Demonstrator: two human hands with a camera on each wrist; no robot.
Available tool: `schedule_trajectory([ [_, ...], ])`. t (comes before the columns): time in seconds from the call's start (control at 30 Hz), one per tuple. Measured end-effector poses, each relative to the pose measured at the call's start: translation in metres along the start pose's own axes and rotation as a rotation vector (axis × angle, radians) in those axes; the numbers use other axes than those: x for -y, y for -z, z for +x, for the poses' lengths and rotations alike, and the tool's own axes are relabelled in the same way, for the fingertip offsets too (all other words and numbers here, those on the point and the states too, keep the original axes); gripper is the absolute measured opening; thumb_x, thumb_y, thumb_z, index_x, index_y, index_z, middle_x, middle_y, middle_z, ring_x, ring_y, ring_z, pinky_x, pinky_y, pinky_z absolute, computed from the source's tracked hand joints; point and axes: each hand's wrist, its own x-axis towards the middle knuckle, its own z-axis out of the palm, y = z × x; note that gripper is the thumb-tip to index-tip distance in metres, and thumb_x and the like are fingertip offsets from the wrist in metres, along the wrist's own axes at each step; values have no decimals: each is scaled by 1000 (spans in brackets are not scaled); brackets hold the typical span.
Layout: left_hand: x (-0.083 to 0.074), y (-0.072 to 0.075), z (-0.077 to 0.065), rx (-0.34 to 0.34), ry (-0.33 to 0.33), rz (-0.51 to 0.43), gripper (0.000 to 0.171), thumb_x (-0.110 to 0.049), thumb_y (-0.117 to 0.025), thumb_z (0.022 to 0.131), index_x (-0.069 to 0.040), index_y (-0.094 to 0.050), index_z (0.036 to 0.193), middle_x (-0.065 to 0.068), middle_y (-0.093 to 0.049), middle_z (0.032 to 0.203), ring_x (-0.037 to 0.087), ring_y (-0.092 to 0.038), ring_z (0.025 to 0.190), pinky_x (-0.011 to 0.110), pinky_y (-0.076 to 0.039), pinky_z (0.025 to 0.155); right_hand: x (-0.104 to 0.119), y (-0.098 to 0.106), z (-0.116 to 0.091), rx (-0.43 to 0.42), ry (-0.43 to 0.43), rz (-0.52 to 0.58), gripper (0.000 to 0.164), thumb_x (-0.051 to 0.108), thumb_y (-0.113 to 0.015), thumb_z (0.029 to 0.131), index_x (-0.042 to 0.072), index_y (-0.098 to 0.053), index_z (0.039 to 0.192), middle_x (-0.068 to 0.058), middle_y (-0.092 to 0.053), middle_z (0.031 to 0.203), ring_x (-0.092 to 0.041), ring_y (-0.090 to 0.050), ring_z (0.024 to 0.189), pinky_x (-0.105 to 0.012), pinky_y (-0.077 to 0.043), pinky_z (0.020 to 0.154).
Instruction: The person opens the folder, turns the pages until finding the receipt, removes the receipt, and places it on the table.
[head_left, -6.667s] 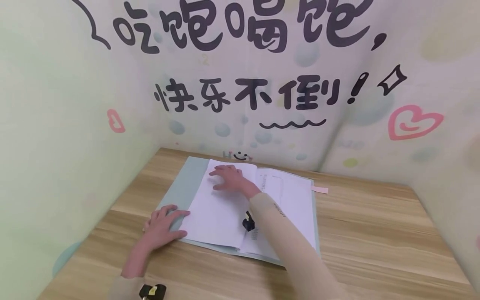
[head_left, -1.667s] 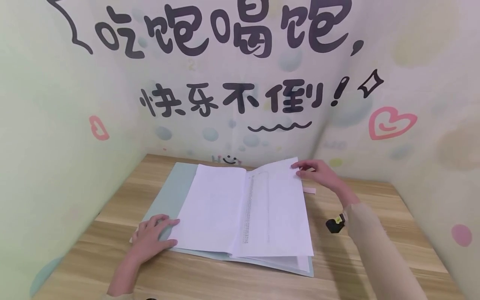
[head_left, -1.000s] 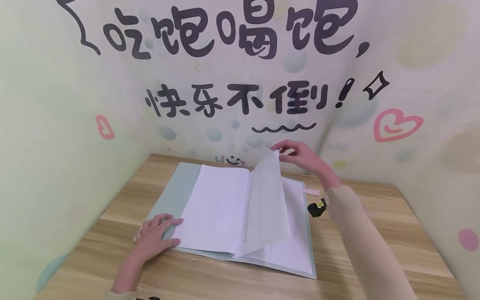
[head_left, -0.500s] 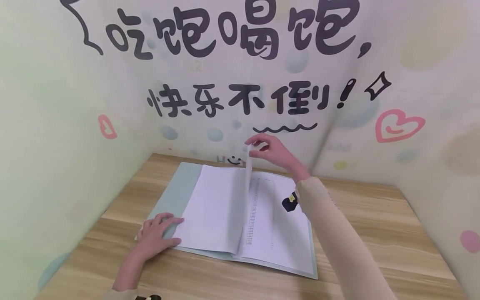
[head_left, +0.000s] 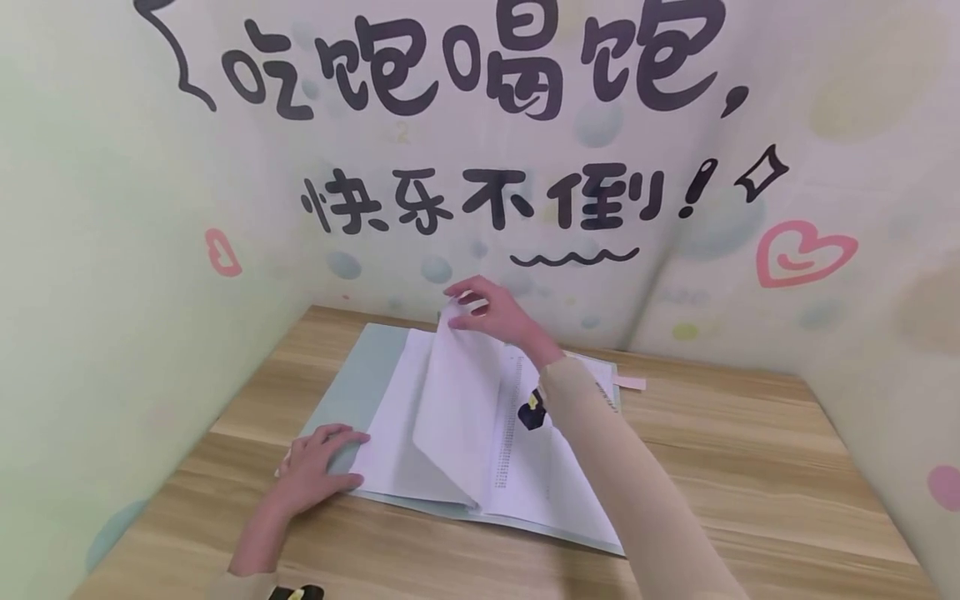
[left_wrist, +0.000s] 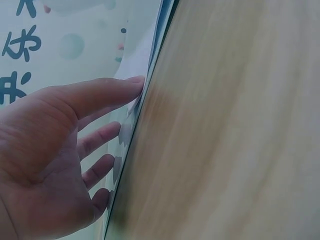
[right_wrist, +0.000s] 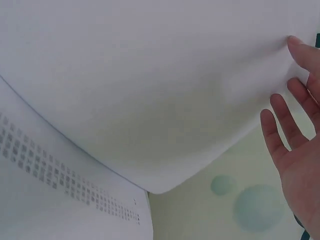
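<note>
A book with a pale blue-green cover [head_left: 358, 375] lies open on the wooden table. My right hand [head_left: 491, 310] pinches the top outer corner of a white page [head_left: 456, 408], which stands raised and bowed over the left side. Seen from the right wrist, thumb and index finger meet at the edge of that page [right_wrist: 150, 75], and the other fingers are apart. My left hand [head_left: 309, 468] rests spread on the cover's lower left corner. In the left wrist view, its thumb reaches the edge of the pages and its fingers lie on the cover.
Beyond the book, a wall with large black lettering [head_left: 487, 200] rises at the table's back edge. A pink tab [head_left: 632, 382] sticks out from the book's right side. Bare wooden table [head_left: 750, 450] extends to the right.
My right hand has carried the page from the right side, up past vertical, and over to the left. A printed page now shows beneath on the right. My left hand keeps its place.
</note>
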Motion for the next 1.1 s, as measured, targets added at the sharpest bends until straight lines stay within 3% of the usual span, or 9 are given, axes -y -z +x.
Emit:
schedule_trajectory([
  [0.3,6,-1,3,-56,-69,8,49,-27,-82,75,-21,-66,121,15,-53,139,50,-42,118,66,-38,86,-17,-35,7,67,-9,-74,64,21,-80,83,22,-51,141,4,-49,143,-17,-50,128,-37,-49,103],
  [0.47,7,0,3,-64,-70,2,53,-26,-82,74,-15,-66,122,14,-54,138,48,-43,118,62,-39,86,-26,-52,8,99,-7,-140,74,20,-81,82,20,-45,147,3,-44,149,-19,-47,130,-38,-46,104],
  [0.63,8,1,1,-61,-49,-6,59,-27,-81,72,-7,-64,126,14,-53,140,45,-42,119,57,-38,86,-39,-74,8,115,20,-276,82,22,-83,80,14,-41,149,-2,-42,154,-23,-37,142,-43,-29,119],
  [0.77,7,1,0,-58,-49,-13,60,-25,-82,71,-7,-64,125,14,-53,140,45,-43,119,55,-39,85,-50,-88,7,131,17,-361,87,24,-84,78,13,-38,151,-7,-39,156,-28,-27,150,-48,-16,124],
  [1.0,8,1,1,-76,-82,4,57,-18,-82,68,-10,-66,121,14,-56,136,45,-46,117,50,-39,83,-58,-106,3,166,-78,-419,98,29,-86,75,20,-29,155,-4,-34,159,-34,-28,144,-49,-27,119],
  [1.1,9,1,1,-78,-104,1,56,-16,-81,68,-11,-66,121,15,-56,135,45,-46,117,53,-39,84,-57,-111,2,179,-123,-465,100,31,-86,75,22,-28,156,-1,-33,159,-34,-31,140,-49,-33,115],
])
